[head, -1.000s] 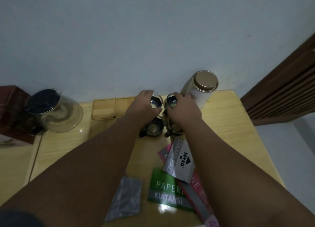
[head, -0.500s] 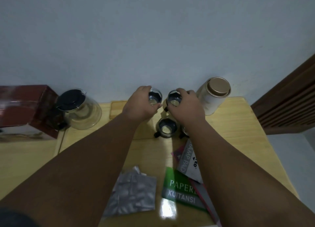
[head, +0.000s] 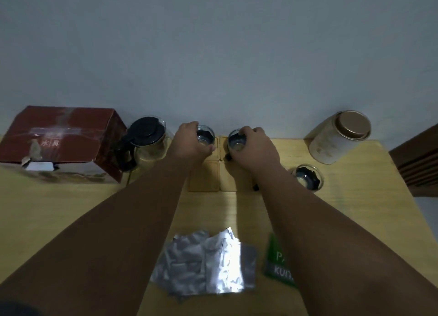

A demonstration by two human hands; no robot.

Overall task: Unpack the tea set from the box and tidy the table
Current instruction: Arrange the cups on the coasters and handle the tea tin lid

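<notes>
Head view, one frame, dim light.

Left hand (head: pixel 192 143): fingers curled round a small glass cup (head: pixel 205 137), which sits at the far left square of a group of bamboo coasters (head: pixel 203 176) — whether the base is down on the wood or a little above it cannot be told.

Right hand (head: pixel 254 147): closed from above on a second glass cup (head: pixel 237 141) at the far right coaster; its dark handle pokes out below the palm.

Third cup (head: pixel 307 177): loose on the table (head: pixel 355 197), to the right of the coasters, near the white tea canister (head: pixel 337 137) with its brown lid.

Glass teapot (head: pixel 148 141): black lid on, just beside the left wrist and touching or nearly touching the red box (head: pixel 64 145), which lies on its side at far left.

Foil packets (head: pixel 206 266) and a green booklet (head: pixel 278 263): near edge, between and under the forearms.

Risks, as judged:
- Both cups are let go at once; a base landing across a coaster edge would rock or tip.
- Left forearm passes close to the teapot — a careless withdrawal could knock it.
- Glass against glass is possible if the two cups are set too near each other.
- Two near coasters are bare; the right forearm hides part of one, so a reach for the third cup goes partly blind.
</notes>
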